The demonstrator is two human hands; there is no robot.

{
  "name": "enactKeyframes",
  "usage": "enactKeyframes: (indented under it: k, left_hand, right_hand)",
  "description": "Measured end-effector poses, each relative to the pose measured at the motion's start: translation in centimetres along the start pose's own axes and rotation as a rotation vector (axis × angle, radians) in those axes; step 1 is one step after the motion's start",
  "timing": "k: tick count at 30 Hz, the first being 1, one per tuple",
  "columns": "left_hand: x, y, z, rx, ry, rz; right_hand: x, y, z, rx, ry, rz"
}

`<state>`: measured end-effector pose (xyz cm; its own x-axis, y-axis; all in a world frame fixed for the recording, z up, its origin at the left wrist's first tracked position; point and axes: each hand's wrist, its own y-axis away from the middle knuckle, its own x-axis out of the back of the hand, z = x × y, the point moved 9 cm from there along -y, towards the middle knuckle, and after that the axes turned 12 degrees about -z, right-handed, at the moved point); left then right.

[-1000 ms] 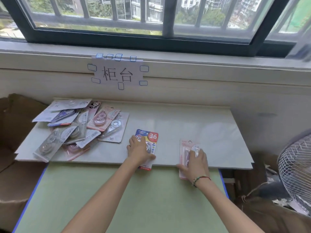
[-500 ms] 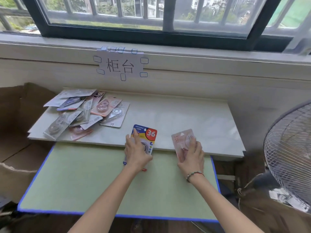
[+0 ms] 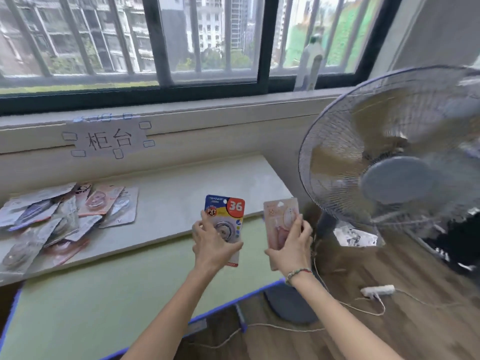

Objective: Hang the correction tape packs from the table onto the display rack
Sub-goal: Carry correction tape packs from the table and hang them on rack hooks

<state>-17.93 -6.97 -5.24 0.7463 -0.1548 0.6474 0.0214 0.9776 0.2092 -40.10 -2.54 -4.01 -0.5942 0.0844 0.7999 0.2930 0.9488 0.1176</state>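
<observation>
**Glass, grille and card: two packs lifted, the heap untouched**

Glass fills the top of the view, where a barred window [image 3: 130, 48] is seen above a pale sill, with tower blocks blurred beyond. A standing fan [image 3: 394, 157] is placed at the right, over a wood-look floor on which a white power strip [image 3: 378, 290] and its cable are laid. A white tabletop [image 3: 181, 193] is set under the sill, and a green mat with a blue edge [image 3: 104, 294] is spread in front of it. A handwritten paper sign [image 3: 109, 139] is taped to the wall above.

A loose heap of correction tape packs [image 3: 62, 216] is left on the tabletop's left part, overlapping and unsorted. Two packs are held up clear of the surface: a blue and yellow pack marked 36 [image 3: 228, 211] is gripped by the left hand [image 3: 213, 242], thumb and fingers curled round its lower half, and a pink pack [image 3: 279, 216] is pinched at its edges by the right hand [image 3: 292, 245]. Both are held upright, near each other but apart.

No display rack is seen anywhere, so nothing can be counted as hung. The task is judged to be at an early stage: two packs picked up, the carry and hanging not yet done, and the heap waiting.
</observation>
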Motion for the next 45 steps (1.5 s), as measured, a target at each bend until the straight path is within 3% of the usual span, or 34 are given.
enactKeyframes:
  k: [14,23,27,36,45]
  left_hand:
    - [-14.5,19.7,14.8,-0.498,0.003,-0.44]
    - [-29.9,39.9,26.1,-0.795,-0.109,-0.721]
    - [-37.7,52.4,30.7,-0.923,-0.104,-0.862]
    - [-52.5,78.1,37.0,-1.074,-0.129,-1.076]
    - [-62.9,93.5,40.9,-1.156,-0.148,-1.211]
  right_hand:
    - [15.1,27.6,19.6,-0.534,-0.183,0.547]
    - [24.8,50.4,32.9,-0.858,-0.164,0.833]
    - [28.9,62.9,39.8,-1.009,-0.17,0.964]
    - [35.8,86.6,52.5,-1.22,-0.158,1.131]
    - [39.3,99.3,61.4,-1.369,-0.203,1.238]
